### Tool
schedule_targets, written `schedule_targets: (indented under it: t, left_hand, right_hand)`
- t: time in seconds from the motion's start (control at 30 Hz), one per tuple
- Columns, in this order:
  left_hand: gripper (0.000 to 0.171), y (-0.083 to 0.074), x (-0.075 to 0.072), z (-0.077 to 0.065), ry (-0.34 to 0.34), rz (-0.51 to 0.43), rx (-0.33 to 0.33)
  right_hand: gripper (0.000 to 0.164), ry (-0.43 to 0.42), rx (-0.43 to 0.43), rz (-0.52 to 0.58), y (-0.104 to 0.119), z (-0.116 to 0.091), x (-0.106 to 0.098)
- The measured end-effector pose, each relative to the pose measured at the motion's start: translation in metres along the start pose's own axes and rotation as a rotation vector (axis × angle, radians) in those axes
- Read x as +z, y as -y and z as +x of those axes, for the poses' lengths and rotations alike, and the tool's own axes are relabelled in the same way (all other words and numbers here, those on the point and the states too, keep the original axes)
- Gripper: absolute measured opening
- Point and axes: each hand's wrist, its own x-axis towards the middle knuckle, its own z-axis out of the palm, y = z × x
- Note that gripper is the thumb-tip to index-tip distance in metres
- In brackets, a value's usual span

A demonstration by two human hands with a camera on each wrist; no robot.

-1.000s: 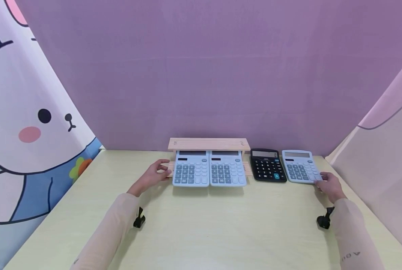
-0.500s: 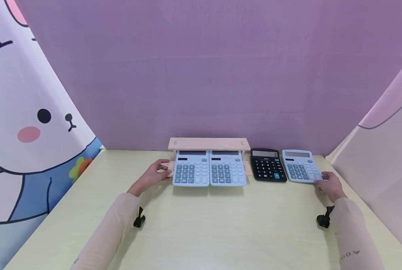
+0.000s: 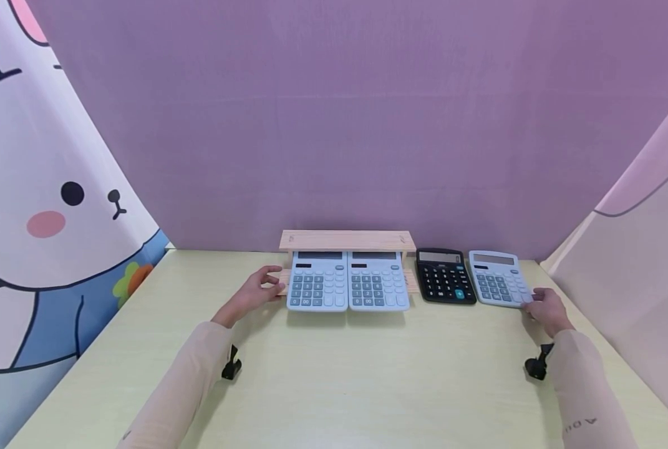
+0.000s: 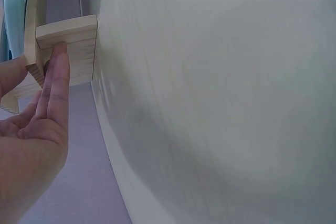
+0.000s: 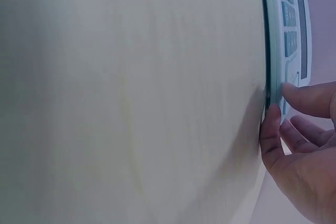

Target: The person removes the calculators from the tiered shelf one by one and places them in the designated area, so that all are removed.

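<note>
My left hand (image 3: 252,293) is at the left end of a small pale wooden rack (image 3: 347,240). In the left wrist view, its thumb and fingers pinch the edge of a rack board (image 4: 32,35) from both sides. Two light-blue calculators (image 3: 318,282) lean side by side on the rack, keys facing me. Over on the right, my right hand (image 3: 549,310) grips the near right corner of another light-blue calculator (image 3: 496,275). The right wrist view has the thumb on top of this calculator (image 5: 290,40) and a fingertip at its lower edge.
A black calculator (image 3: 445,274) stands between the rack and the right-hand calculator. Behind everything rises a purple backdrop (image 3: 334,125). A cartoon-printed cloth (image 3: 47,268) hangs at the left of the pale table (image 3: 356,386), a pale one (image 3: 637,287) at the right.
</note>
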Motion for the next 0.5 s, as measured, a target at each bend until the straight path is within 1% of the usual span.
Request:
schedule_targets:
  t: [0.17,0.4,0.5]
  left_hand:
    - [0.055,0.0010,-0.0005,-0.0004,0.007,-0.005,0.006]
    - [0.054,0.0005,-0.0003,-0.0003,0.003,-0.008,-0.005]
    - [0.053,0.0013,-0.0011,0.0005,0.008,-0.007,0.002]
  right_hand:
    - [0.069,0.000,-0.002,-0.004,0.0001,-0.0007,0.0005]
    - [0.073,0.020,0.026,0.047,0.0015,-0.0025,0.0005]
    - [0.073,0.014,0.020,0.052,0.0021,-0.0040,0.0007]
